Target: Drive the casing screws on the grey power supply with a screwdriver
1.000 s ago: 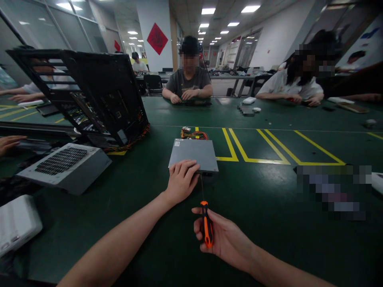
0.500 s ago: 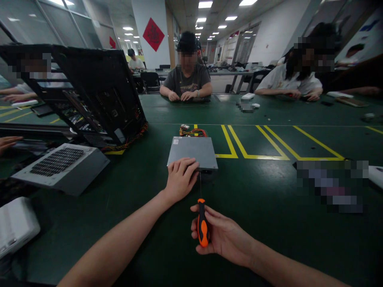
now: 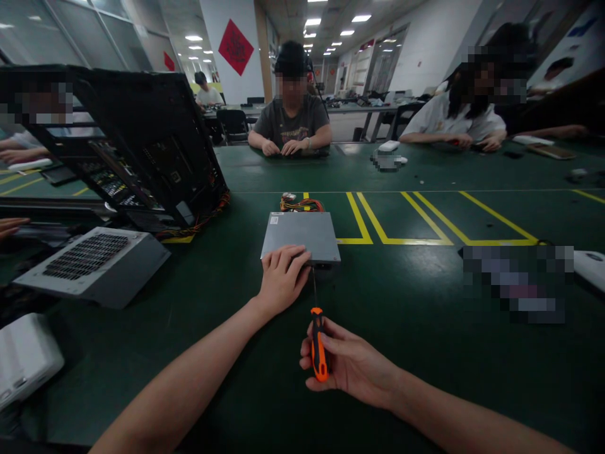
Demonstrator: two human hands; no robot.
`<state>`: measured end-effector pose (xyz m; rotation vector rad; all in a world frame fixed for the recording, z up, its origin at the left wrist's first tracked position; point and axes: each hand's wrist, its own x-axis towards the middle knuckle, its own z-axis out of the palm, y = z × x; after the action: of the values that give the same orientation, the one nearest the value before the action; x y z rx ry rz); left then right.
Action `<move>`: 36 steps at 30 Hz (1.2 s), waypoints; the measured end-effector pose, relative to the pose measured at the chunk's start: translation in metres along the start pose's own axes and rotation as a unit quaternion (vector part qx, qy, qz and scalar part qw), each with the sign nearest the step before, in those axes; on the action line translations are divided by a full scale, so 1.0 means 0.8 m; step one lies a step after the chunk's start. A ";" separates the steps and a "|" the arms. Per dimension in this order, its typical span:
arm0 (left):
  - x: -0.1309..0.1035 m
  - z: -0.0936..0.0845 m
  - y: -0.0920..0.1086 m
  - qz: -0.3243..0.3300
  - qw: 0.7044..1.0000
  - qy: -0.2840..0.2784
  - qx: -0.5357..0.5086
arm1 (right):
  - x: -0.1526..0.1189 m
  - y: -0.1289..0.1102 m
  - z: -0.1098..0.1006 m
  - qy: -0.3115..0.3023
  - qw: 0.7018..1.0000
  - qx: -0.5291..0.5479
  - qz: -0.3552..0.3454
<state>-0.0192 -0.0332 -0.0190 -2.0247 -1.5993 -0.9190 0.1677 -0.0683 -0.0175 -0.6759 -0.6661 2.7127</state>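
Observation:
A grey metal computer power supply (image 3: 302,232) lies flat on the green table, its bundle of coloured cables (image 3: 302,203) at the far side. My left hand (image 3: 282,272) is on its near left edge, fingers curved over the top and holding it in place. In my right hand (image 3: 347,359) is a screwdriver (image 3: 320,350) with an orange and black handle, gripped between thumb and fingers. Its thin shaft points away from me to the near side of the power supply, close to my left fingertips. I cannot make out the exact spot that the tip touches.
A second grey power supply with a fan grille (image 3: 89,252) lies at the left, before a tilted black computer case (image 3: 155,145). A white device (image 3: 28,359) is at the near left. Yellow tape lines (image 3: 416,241) mark the table. People sit across it.
The view has shifted slightly, so most things sit a little higher and further left. The screwdriver handle has turned a little in my right fingers. My left hand stays on the power supply.

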 end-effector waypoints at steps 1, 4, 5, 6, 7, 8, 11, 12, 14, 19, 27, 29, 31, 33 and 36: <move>0.000 0.000 0.000 0.000 1.000 0.001 0.001 | 0.000 0.000 0.000 -0.003 1.000 -0.001 0.004; 0.000 0.001 0.000 0.002 1.000 0.004 0.002 | 0.000 -0.001 -0.001 -0.014 1.000 -0.005 0.015; 0.000 0.001 0.000 0.001 1.000 0.005 0.001 | 0.000 0.000 -0.001 -0.017 1.000 -0.004 0.016; 0.000 0.002 0.000 0.001 1.000 0.006 0.001 | 0.000 0.000 -0.002 -0.019 1.000 -0.002 0.017; -0.001 0.002 0.000 0.000 1.000 0.006 -0.001 | 0.001 0.000 -0.002 -0.020 1.000 0.001 0.019; -0.001 0.002 0.000 0.000 1.000 0.005 -0.002 | 0.001 0.001 -0.002 -0.019 1.000 0.002 0.020; -0.001 0.002 0.000 -0.001 1.000 0.005 -0.003 | 0.002 0.002 -0.003 -0.008 1.000 -0.016 0.013; -0.001 0.002 0.000 -0.001 1.000 0.005 -0.003 | 0.003 0.003 -0.004 -0.005 1.000 -0.027 0.011; -0.001 0.001 0.000 0.000 1.000 0.005 -0.001 | 0.003 0.003 -0.005 -0.004 0.999 -0.041 0.008; 0.000 0.000 0.001 0.000 1.000 0.000 -0.001 | 0.003 0.001 -0.004 -0.014 1.000 -0.022 0.011; 0.000 -0.001 0.001 -0.002 1.000 0.002 -0.001 | 0.003 0.003 -0.004 -0.005 1.000 -0.018 0.008; 0.000 -0.001 0.001 0.001 1.000 0.003 0.000 | 0.003 0.005 -0.005 0.003 1.000 -0.025 0.003; 0.000 -0.002 0.001 0.003 1.000 0.005 0.002 | 0.003 0.006 -0.004 0.006 1.000 -0.020 0.000; 0.000 -0.002 0.001 0.001 1.000 0.003 0.003 | 0.003 0.006 -0.003 0.001 1.000 -0.009 0.001; -0.001 -0.001 0.000 -0.004 1.000 -0.001 0.001 | 0.002 0.004 0.000 -0.006 1.000 0.002 0.009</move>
<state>-0.0193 -0.0340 -0.0190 -2.0212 -1.6096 -0.9180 0.1657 -0.0708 -0.0196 -0.6679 -0.6591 2.7369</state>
